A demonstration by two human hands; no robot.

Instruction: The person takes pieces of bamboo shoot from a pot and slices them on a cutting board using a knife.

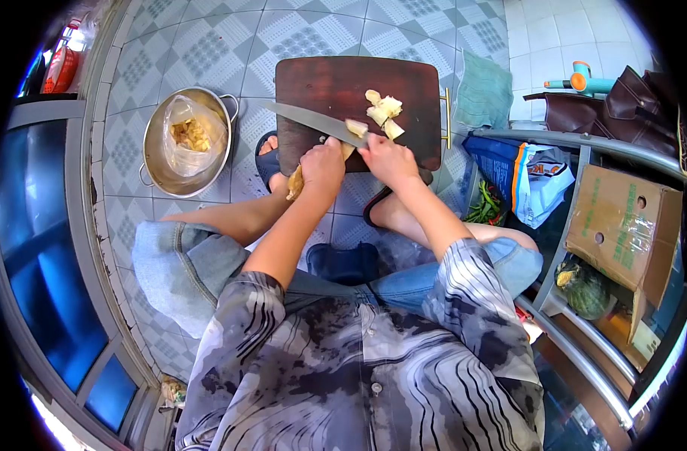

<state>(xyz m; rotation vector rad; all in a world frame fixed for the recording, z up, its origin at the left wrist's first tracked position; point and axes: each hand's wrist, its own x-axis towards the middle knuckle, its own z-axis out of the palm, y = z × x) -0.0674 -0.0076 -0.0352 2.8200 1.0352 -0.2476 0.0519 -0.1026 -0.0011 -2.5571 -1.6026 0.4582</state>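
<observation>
My left hand [323,167] is closed around a long root with tan skin [295,183]. Its lower end sticks out below my fist, and its upper end lies at the board's front edge. In my right hand [389,159] is a large kitchen knife [312,119], its blade pointing up and left across the cutting board [324,79]. The blade lies against the root, and a short cut piece [356,128] sits just beyond its edge. Several pale, peeled chunks [384,111] rest on the dark board to the right. My fingers cover the knife's handle.
A two-handled metal pot [152,154] with a plastic bag of yellowish pieces [190,135] stands on the tiles at left. To the right are a green cloth [485,90], green chillies [485,204], a blue-white bag [537,180], a metal rack [576,139], a cardboard box [621,225] and a dark-green squash [584,289].
</observation>
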